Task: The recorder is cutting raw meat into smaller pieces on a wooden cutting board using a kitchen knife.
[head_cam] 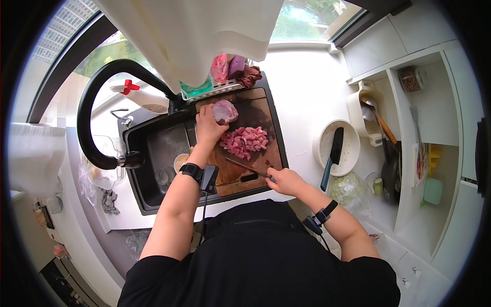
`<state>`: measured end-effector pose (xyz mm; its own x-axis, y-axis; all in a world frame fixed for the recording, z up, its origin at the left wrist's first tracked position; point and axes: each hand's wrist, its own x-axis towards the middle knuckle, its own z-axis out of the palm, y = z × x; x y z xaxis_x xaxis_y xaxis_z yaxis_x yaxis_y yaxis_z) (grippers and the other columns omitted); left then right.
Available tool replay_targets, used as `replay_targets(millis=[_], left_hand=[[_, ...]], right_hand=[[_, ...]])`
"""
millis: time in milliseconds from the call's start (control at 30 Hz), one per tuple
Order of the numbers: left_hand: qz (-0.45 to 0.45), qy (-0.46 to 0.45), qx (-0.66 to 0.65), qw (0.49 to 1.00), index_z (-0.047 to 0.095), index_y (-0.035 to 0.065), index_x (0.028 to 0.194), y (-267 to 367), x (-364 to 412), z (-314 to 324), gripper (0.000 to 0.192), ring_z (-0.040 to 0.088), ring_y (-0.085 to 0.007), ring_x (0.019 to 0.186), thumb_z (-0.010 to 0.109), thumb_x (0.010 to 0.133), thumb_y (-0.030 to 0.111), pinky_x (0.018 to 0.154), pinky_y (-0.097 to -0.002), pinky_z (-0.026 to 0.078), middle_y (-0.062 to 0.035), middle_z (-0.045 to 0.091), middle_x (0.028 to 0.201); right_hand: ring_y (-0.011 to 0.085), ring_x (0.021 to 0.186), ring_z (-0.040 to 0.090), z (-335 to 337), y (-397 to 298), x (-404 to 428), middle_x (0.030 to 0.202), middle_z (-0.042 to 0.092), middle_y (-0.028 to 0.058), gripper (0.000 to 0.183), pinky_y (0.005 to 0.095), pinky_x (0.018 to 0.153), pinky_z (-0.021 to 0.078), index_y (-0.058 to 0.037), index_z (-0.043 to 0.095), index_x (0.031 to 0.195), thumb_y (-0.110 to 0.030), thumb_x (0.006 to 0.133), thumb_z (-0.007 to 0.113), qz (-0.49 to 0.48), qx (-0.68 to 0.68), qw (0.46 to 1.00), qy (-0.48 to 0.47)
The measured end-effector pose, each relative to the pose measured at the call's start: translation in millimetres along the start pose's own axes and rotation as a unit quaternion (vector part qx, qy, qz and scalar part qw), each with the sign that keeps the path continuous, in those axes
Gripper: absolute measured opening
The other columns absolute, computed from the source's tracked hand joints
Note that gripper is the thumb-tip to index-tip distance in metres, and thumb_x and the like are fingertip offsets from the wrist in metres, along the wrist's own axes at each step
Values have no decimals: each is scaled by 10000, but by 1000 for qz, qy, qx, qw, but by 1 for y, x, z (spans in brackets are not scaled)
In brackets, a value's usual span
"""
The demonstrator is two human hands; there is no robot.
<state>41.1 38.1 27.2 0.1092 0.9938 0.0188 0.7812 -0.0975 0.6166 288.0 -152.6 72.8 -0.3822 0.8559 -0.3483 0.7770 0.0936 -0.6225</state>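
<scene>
On the wooden cutting board [230, 180], my left hand [210, 124] grips a rounded piece of raw meat [225, 111] from its left side, near the board's far end. My right hand [285, 181] holds a kitchen knife [245, 166] by its handle at the near right of the board. The blade points left, low over the wood; whether it touches the board I cannot tell. Between the two hands lies a pile of diced raw meat [245, 142]. Dark wet patches mark the board around it.
Left of the board is a black sink [165, 142] under a curved black faucet [82, 111]. A white caddy [213, 92] with sponges stands behind. To the right, a second knife [336, 147] rests across a white colander [318, 153]. A bagged vegetable [349, 192] lies nearby.
</scene>
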Motion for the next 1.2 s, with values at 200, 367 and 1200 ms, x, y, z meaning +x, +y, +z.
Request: replay_targets(millis=[200, 367, 1200], left_hand=[[-128, -56, -248, 959, 563, 28, 1177, -44, -1, -10, 522, 623, -254, 927, 753, 734, 227, 805, -349, 515, -119, 619, 1083], [-257, -142, -596, 748, 609, 57, 1121, -33, -48, -50, 304, 636, -102, 810, 643, 885, 245, 710, -265, 520, -12, 663, 914], [-133, -74, -86, 985, 237, -71, 1397, -30, -158, 8, 878, 399, -491, 1212, 725, 834, 393, 1048, -489, 363, -304, 328, 1294]], right_hand=[[412, 646, 643, 4, -6, 12, 653, 639, 189, 201, 507, 591, 518, -70, 537, 931, -249, 885, 614, -25, 24, 999, 15], [432, 662, 639, 2, -7, 12, 680, 642, 211, 213, 510, 599, 511, -48, 541, 924, -242, 887, 620, 9, 82, 996, 35], [374, 517, 622, -25, -44, 27, 595, 606, 217, 313, 447, 512, 512, 8, 561, 998, -300, 945, 550, 93, 127, 987, -36]])
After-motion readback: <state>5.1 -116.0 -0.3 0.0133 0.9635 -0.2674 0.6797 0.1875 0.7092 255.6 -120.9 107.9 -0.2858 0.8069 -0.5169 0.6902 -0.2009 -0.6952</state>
